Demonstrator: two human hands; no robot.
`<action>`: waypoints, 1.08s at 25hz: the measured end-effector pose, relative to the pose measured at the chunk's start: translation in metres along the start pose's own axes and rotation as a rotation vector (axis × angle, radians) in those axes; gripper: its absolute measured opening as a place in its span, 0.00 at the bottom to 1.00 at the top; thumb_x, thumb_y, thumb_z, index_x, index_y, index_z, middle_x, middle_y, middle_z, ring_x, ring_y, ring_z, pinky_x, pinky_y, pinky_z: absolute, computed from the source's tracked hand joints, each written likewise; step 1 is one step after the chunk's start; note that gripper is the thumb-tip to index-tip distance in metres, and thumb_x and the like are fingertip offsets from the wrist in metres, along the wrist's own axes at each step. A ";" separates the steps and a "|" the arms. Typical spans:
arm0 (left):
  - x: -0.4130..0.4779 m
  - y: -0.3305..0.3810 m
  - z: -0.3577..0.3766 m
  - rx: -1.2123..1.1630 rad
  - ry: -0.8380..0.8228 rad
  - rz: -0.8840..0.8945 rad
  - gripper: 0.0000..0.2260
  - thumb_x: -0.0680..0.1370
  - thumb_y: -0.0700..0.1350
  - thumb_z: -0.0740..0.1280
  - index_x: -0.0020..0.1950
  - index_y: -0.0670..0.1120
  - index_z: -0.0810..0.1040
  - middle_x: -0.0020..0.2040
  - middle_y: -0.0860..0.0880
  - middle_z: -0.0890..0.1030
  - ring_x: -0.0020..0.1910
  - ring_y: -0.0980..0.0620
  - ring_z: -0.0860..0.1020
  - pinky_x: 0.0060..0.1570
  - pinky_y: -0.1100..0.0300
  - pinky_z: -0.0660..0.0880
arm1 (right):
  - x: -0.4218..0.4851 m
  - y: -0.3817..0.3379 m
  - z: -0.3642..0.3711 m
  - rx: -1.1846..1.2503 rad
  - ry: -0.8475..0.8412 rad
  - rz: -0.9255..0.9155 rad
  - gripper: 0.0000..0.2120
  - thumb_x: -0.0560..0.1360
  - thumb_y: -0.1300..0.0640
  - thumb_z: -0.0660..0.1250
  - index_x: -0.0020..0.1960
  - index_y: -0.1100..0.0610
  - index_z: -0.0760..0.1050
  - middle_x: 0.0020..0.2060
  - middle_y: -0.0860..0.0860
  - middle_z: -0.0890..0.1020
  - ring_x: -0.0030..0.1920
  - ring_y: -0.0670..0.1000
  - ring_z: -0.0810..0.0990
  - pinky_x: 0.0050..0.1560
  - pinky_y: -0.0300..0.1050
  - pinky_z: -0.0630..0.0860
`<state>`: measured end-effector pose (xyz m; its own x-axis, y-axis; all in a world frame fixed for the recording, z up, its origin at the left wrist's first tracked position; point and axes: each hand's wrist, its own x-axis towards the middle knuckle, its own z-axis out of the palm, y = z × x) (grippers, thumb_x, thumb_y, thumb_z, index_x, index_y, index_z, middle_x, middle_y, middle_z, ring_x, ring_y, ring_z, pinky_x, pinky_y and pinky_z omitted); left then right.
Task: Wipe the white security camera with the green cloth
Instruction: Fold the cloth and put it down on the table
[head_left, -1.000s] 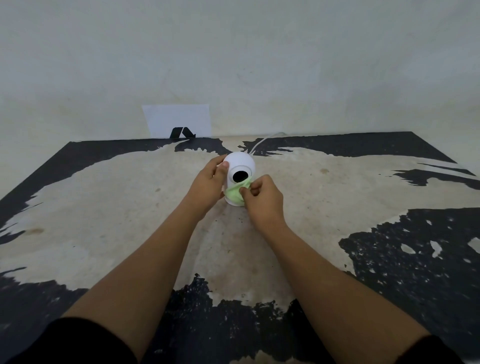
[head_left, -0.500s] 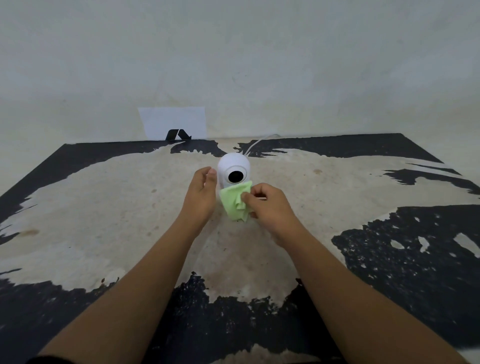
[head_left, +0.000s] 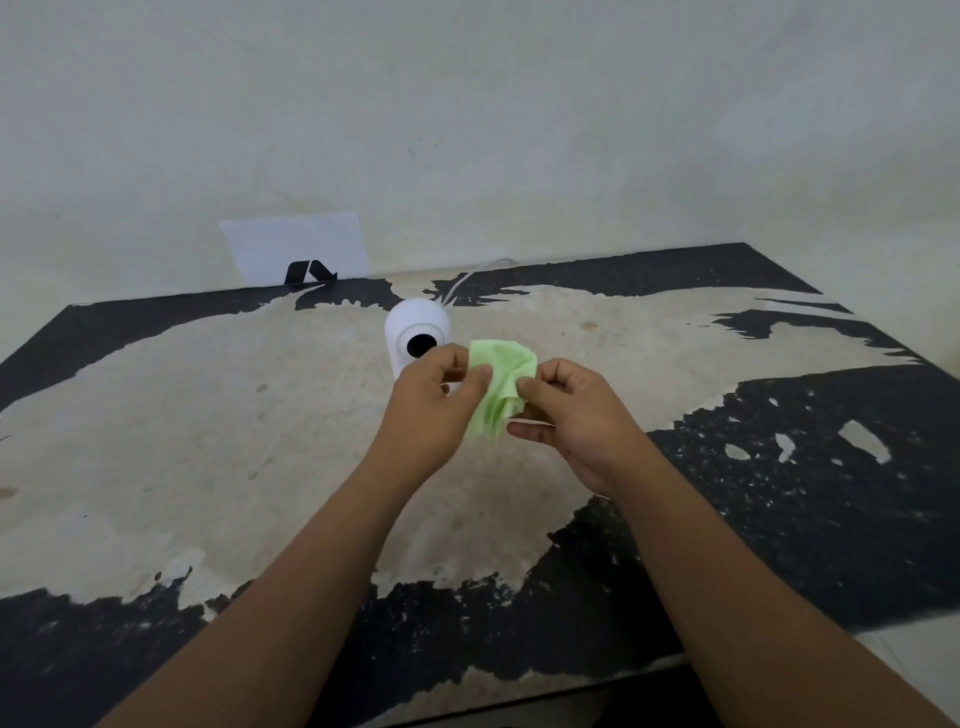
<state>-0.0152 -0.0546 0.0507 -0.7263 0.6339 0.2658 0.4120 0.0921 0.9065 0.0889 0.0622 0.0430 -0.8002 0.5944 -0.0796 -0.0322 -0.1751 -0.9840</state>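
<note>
The white security camera (head_left: 417, 335) stands upright on the worn table (head_left: 156, 415), just beyond the centre of the surface, its dark lens facing the viewer. A white cable (head_left: 467, 274) runs from behind it toward the wall at about 1 o'clock.

The green cloth (head_left: 500, 387) is held in the air between both hands, just at 4 o'clock of the camera. It is crumpled and hangs in folds. Whether its upper left edge touches the camera body cannot be told; it appears just beside it.

The left hand (head_left: 434, 410) pinches the cloth's left edge between thumb and fingers, and covers the lower part of the camera from this view. Contact between that hand and the camera cannot be confirmed. The right hand (head_left: 574, 415) pinches the cloth's right side, thumb on top, fingers curled beneath. The two hands are close together, with the cloth spanning the gap.

At 11 o'clock from the camera, a white sheet (head_left: 296, 249) leans against the wall, with a small black stand (head_left: 310, 271) at its foot.
</note>
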 end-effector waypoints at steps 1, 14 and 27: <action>0.003 0.003 0.002 -0.061 0.010 -0.040 0.07 0.77 0.46 0.66 0.39 0.46 0.77 0.35 0.53 0.78 0.34 0.57 0.74 0.37 0.61 0.72 | -0.001 0.000 -0.009 0.010 0.011 0.015 0.06 0.76 0.62 0.65 0.40 0.60 0.73 0.35 0.55 0.77 0.34 0.48 0.78 0.44 0.49 0.83; 0.078 0.000 0.062 0.121 -0.322 -0.203 0.07 0.78 0.44 0.62 0.44 0.43 0.78 0.41 0.44 0.79 0.37 0.48 0.76 0.32 0.58 0.75 | -0.022 0.014 -0.080 -0.403 0.161 0.046 0.09 0.76 0.65 0.61 0.49 0.51 0.71 0.43 0.59 0.82 0.31 0.53 0.82 0.34 0.45 0.80; 0.075 -0.041 0.088 0.658 -0.289 0.151 0.11 0.76 0.50 0.64 0.57 0.52 0.77 0.60 0.47 0.74 0.61 0.44 0.71 0.61 0.48 0.69 | -0.002 0.015 -0.085 -1.242 0.148 -0.094 0.15 0.73 0.41 0.63 0.55 0.48 0.75 0.53 0.52 0.76 0.54 0.54 0.75 0.54 0.51 0.73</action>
<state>-0.0381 0.0572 0.0044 -0.4986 0.8452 0.1926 0.8074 0.3719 0.4581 0.1410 0.1253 0.0151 -0.7478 0.6611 0.0609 0.5646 0.6815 -0.4656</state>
